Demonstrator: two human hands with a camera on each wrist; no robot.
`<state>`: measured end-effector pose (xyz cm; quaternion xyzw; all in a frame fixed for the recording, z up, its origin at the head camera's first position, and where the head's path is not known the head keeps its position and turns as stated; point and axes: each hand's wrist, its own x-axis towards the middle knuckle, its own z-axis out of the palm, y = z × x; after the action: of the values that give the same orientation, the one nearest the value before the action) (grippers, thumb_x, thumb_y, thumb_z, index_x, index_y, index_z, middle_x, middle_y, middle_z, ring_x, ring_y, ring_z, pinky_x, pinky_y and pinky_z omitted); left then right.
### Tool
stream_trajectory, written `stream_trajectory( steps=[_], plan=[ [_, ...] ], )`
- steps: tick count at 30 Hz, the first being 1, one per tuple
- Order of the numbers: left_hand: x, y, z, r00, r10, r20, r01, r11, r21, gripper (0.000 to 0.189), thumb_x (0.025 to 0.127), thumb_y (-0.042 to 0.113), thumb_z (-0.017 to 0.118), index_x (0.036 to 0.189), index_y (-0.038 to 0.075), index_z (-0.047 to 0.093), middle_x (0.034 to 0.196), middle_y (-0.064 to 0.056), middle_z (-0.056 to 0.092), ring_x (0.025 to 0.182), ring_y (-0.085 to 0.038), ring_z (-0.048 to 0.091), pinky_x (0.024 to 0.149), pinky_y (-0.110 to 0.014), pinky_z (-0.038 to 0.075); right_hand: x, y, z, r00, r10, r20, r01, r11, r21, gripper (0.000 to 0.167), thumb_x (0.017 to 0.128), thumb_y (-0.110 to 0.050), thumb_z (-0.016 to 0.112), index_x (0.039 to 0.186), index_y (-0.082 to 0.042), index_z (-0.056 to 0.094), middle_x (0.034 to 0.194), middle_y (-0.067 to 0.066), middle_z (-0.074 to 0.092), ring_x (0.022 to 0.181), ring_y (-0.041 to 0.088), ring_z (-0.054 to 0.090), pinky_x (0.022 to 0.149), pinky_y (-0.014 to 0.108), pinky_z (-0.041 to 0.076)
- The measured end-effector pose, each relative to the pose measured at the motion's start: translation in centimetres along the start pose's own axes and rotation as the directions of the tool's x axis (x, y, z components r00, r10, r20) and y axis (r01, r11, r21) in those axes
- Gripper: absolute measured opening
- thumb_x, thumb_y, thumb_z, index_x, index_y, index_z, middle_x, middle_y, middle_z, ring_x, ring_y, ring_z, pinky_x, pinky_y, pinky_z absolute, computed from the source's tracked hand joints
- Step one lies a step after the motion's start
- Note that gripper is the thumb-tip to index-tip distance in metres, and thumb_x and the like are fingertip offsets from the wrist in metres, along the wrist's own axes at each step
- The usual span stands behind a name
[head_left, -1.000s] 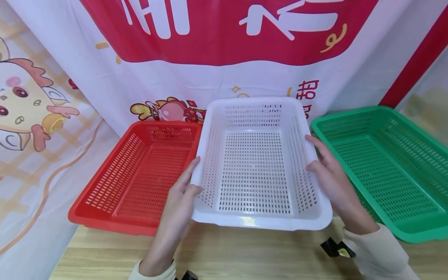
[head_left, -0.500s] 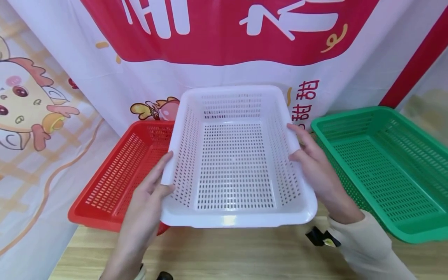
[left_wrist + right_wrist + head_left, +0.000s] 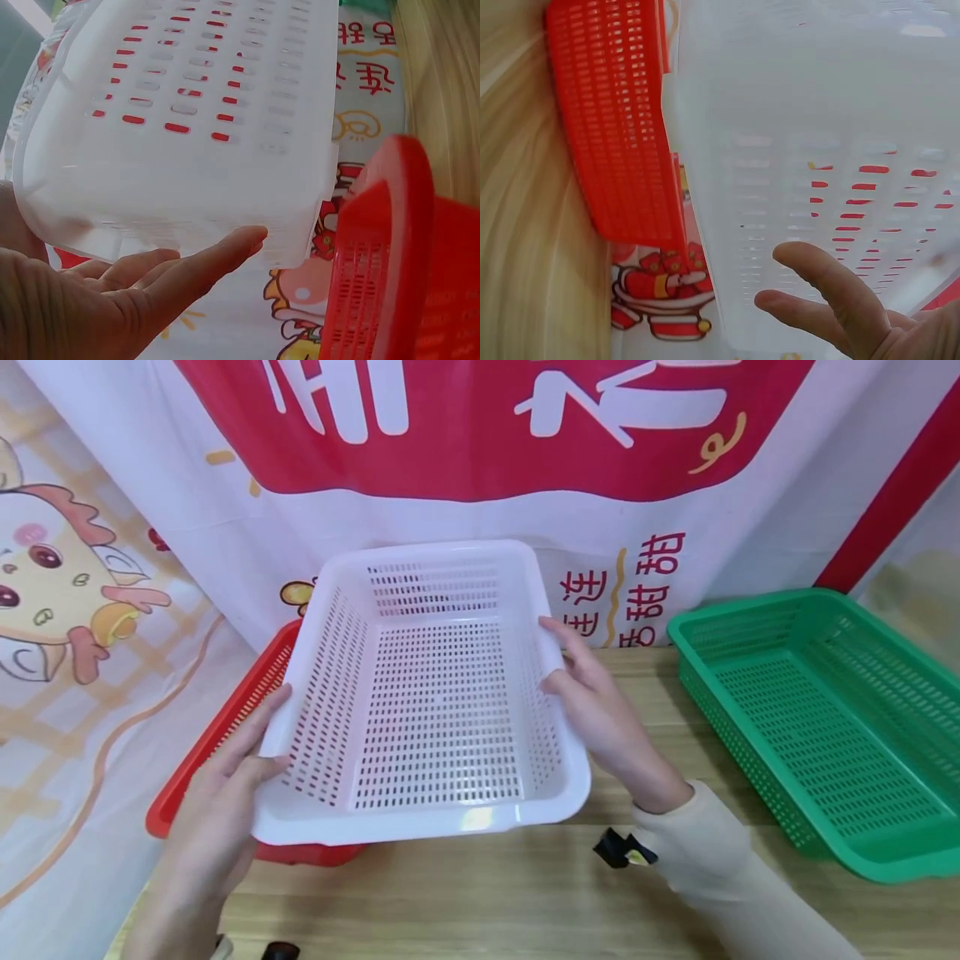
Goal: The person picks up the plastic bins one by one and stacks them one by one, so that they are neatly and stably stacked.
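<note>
A white plastic basket (image 3: pixel 442 710) with slotted walls is held up in front, its inside facing me, tilted a little. My left hand (image 3: pixel 217 810) grips its left rim, thumb over the edge and fingers along the outer wall. On the opposite rim, my right hand (image 3: pixel 607 718) holds the same way. The red basket (image 3: pixel 307 853) is largely hidden behind the white one in the head view. The left wrist view shows the white basket (image 3: pixel 187 180) above and beside the red basket's rim (image 3: pixel 409 195). In the right wrist view, my right fingers (image 3: pixel 825 277) lie against its slotted wall.
A green basket (image 3: pixel 832 752) stands on the wooden table (image 3: pixel 487 893) at the right. Behind the table hangs a white and red printed cloth (image 3: pixel 480 452), and another cartoon-printed cloth (image 3: pixel 67 610) covers the left side.
Both hands have carried the white basket leftward, from between the red and green baskets to over the red one. It now covers most of the red basket. The red and green baskets stayed put.
</note>
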<state>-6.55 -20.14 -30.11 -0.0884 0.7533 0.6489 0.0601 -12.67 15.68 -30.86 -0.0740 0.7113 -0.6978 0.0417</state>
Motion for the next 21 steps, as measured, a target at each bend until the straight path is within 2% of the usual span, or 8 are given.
stream_trajectory(
  steps=[4,7,9,13,14,16,21],
  plan=[
    [0.9,-1.3,-2.8,0.996,0.071,0.056,-0.068,0.996,-0.063,0.063,0.115,0.010,0.039,0.168,0.044,0.033,0.174,-0.010,0.024,0.117,-0.002,0.067,0.080,-0.033,0.068,0.8,0.3,1.6,1.000,-0.008,0.006,0.008,1.000,-0.005,0.078,0.099,-0.003,0.047,0.172,-0.019,0.026,0.164,0.025,0.046,0.141,0.047,0.057,0.108,0.063,0.056],
    [1.8,-2.3,-5.0,0.981,0.150,0.124,-0.135,0.983,-0.125,0.064,0.114,0.005,0.035,0.170,0.035,0.031,0.170,-0.012,0.025,0.117,-0.002,0.068,0.079,-0.036,0.068,1.2,0.3,3.0,1.000,-0.012,0.007,0.012,1.000,-0.003,0.078,0.098,-0.004,0.049,0.172,-0.017,0.026,0.162,0.026,0.049,0.141,0.046,0.058,0.109,0.063,0.056],
    [2.3,-2.7,-6.4,0.967,0.193,0.166,-0.166,0.973,-0.160,0.065,0.114,0.002,0.032,0.171,0.032,0.030,0.166,-0.008,0.034,0.118,-0.004,0.070,0.079,-0.038,0.068,1.5,0.3,4.0,1.000,-0.005,0.005,0.005,1.000,-0.007,0.078,0.099,-0.005,0.051,0.172,-0.019,0.027,0.161,0.024,0.052,0.140,0.044,0.060,0.108,0.062,0.056],
    [2.9,-3.1,-8.9,0.944,0.237,0.230,-0.182,0.954,-0.237,0.066,0.114,-0.002,0.027,0.171,0.031,0.031,0.152,0.009,0.053,0.118,-0.009,0.072,0.079,-0.041,0.068,2.1,0.5,6.0,1.000,0.002,0.014,-0.002,1.000,0.007,0.078,0.099,-0.006,0.053,0.171,-0.021,0.029,0.159,0.021,0.056,0.139,0.042,0.062,0.107,0.058,0.058],
    [3.0,-3.2,-9.5,0.939,0.248,0.240,-0.185,0.949,-0.256,0.067,0.113,-0.004,0.025,0.171,0.030,0.033,0.148,0.012,0.057,0.118,-0.010,0.073,0.079,-0.041,0.068,2.2,0.6,6.5,1.000,0.007,0.018,-0.007,1.000,0.014,0.077,0.099,-0.006,0.054,0.171,-0.022,0.029,0.159,0.019,0.057,0.138,0.042,0.063,0.106,0.057,0.059],
    [3.3,-3.2,-10.6,0.931,0.268,0.249,-0.196,0.941,-0.277,0.069,0.112,-0.006,0.023,0.170,0.029,0.035,0.149,0.014,0.054,0.118,-0.011,0.073,0.078,-0.042,0.068,2.4,0.7,7.4,0.999,0.006,0.032,-0.007,0.999,0.033,0.077,0.100,-0.006,0.054,0.171,-0.022,0.029,0.160,0.018,0.056,0.136,0.043,0.064,0.102,0.056,0.062],
    [3.9,-3.0,-13.2,0.923,0.290,0.252,-0.224,0.939,-0.259,0.070,0.111,-0.006,0.020,0.169,0.029,0.037,0.147,0.012,0.050,0.112,-0.012,0.075,0.072,-0.045,0.068,2.4,0.7,9.6,0.998,0.008,0.055,-0.011,0.999,0.051,0.077,0.103,-0.007,0.054,0.172,-0.025,0.026,0.163,0.015,0.053,0.126,0.046,0.070,0.082,0.048,0.068]
  ],
)
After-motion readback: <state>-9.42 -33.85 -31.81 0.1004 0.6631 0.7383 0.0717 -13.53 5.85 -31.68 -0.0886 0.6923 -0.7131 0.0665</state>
